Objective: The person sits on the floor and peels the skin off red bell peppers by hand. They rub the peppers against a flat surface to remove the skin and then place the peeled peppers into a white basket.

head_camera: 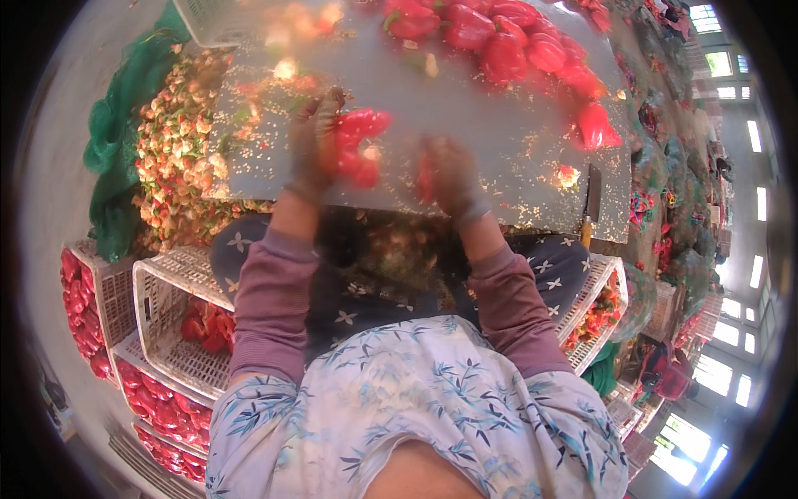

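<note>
My left hand [315, 146], in a soiled glove, grips a red bell pepper [358, 146] whose side towards the right shows a hollow with a pale core or seed part. To the right, my right hand [454, 174] is blurred and closed around a red pepper piece [426, 178]; its exact shape is unclear. Both hands are above a grey metal work surface [399, 81] strewn with pale seeds. Whole red bell peppers [502, 56] lie in a pile at its far right. A knife [592, 199] with a wooden handle rests at the near right corner.
Pepper cores and scraps [181, 137] are heaped left of the surface, beside green netting [112, 143]. White plastic crates [140, 312] with red peppers stand at the lower left. Another crate [617, 299] holds pepper pieces at the right. Filled net bags [673, 174] lie farther right.
</note>
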Motion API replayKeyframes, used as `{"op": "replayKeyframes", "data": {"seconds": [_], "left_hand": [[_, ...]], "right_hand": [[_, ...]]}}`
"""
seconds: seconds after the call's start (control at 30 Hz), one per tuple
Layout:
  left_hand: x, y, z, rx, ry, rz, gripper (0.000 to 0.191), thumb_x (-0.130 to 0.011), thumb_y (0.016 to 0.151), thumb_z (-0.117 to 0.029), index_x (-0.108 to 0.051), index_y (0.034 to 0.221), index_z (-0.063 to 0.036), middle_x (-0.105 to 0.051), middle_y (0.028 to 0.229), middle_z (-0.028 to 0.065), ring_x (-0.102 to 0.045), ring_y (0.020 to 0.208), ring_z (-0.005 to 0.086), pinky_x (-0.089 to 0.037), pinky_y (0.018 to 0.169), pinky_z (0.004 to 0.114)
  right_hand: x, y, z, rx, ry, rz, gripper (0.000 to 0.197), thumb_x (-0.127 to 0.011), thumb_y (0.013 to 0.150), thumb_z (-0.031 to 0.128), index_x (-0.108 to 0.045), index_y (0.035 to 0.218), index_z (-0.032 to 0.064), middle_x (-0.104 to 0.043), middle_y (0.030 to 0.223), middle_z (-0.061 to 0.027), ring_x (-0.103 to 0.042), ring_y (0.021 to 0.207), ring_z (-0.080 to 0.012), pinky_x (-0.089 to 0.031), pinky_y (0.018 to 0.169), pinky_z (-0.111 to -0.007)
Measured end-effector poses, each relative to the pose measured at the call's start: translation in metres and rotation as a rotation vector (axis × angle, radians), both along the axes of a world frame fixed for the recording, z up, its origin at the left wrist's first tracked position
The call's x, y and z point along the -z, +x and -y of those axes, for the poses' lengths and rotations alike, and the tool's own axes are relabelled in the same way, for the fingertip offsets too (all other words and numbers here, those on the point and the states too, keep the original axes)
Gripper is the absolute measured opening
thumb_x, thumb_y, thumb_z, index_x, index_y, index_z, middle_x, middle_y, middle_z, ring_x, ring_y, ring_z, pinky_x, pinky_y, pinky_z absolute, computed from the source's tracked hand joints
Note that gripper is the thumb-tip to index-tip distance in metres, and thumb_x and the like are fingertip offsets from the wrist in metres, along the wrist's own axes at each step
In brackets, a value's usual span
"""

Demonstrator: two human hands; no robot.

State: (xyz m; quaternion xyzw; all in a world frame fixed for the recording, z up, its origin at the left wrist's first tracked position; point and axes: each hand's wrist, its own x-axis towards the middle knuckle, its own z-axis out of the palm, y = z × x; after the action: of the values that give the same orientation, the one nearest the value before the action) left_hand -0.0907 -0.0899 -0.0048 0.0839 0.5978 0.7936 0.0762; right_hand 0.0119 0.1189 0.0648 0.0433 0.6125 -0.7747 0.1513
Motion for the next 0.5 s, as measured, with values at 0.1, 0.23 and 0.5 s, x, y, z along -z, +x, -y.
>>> {"op": "replayKeyframes", "data": {"seconds": [0.1,0.23,0.5], "left_hand": [[0.006,0.010,-0.002,0.113,-0.122,-0.110,0.023,-0.068,0.097,-0.022,-0.066,0.107,-0.0016,-0.067,0.097,0.0063,-0.062,0.085,0.0134,-0.054,0.077,0.030],[-0.014,0.035,-0.026,0.140,-0.491,-0.247,0.031,-0.073,0.092,-0.026,-0.065,0.114,-0.0044,-0.068,0.098,0.0080,-0.064,0.087,0.0142,-0.054,0.075,0.031],[-0.041,0.014,-0.009,-0.024,-0.335,0.031,0.031,-0.068,0.094,-0.011,-0.061,0.124,-0.0041,-0.069,0.101,0.0088,-0.066,0.083,0.0112,-0.057,0.064,0.028]], "right_hand": [[0.036,-0.007,0.011,0.390,-0.003,-0.054,0.030,-0.048,0.107,0.030,-0.064,0.112,0.0048,-0.063,0.087,-0.0034,-0.063,0.084,-0.0154,-0.054,0.074,-0.029],[0.062,-0.018,0.032,0.430,0.420,-0.310,0.031,-0.047,0.107,0.030,-0.061,0.120,0.0048,-0.064,0.101,-0.0049,-0.063,0.090,-0.0141,-0.053,0.074,-0.027],[0.013,-0.140,0.014,0.212,1.017,-0.601,0.049,-0.071,0.091,0.022,-0.056,0.133,0.0034,-0.066,0.116,-0.0145,-0.063,0.104,-0.0247,-0.052,0.089,-0.037]]}}
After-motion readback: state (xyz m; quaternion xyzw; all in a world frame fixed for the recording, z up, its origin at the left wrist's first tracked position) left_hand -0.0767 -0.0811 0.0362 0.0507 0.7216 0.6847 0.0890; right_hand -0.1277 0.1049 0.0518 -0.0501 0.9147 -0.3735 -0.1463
